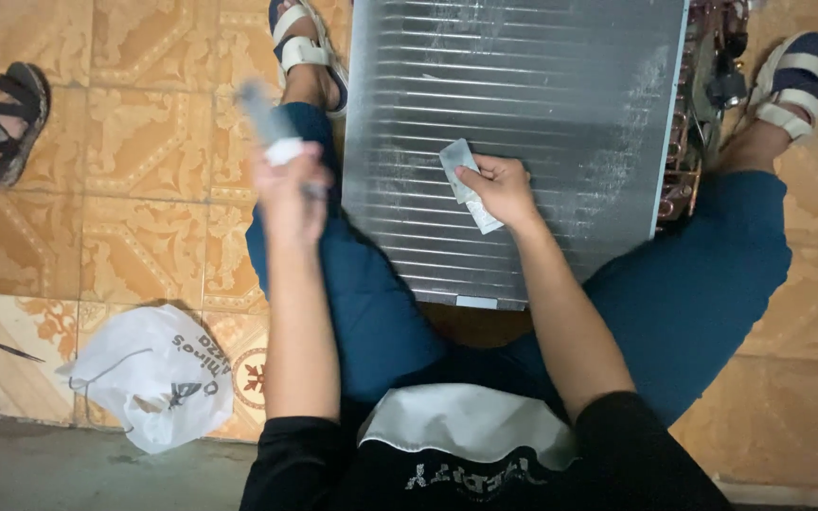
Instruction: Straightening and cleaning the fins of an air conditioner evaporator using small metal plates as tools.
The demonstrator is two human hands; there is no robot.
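Aluminium fin coil (523,114) sits centre-top between my knees. Right hand (502,187) pinches a small pale cloth (466,180) against the fins; whitish smears remain at right. Left hand (288,194), blurred, probably clutches a grey tube (262,114).

Two hands (292,189) (502,185), three sandals (307,47) (792,80) (7,118), one bag (153,374).

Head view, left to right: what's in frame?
Black sandal → white plastic bag → left hand gripping a blurred tube → right hand holding a small packet on the finned metal panel → striped sandal.
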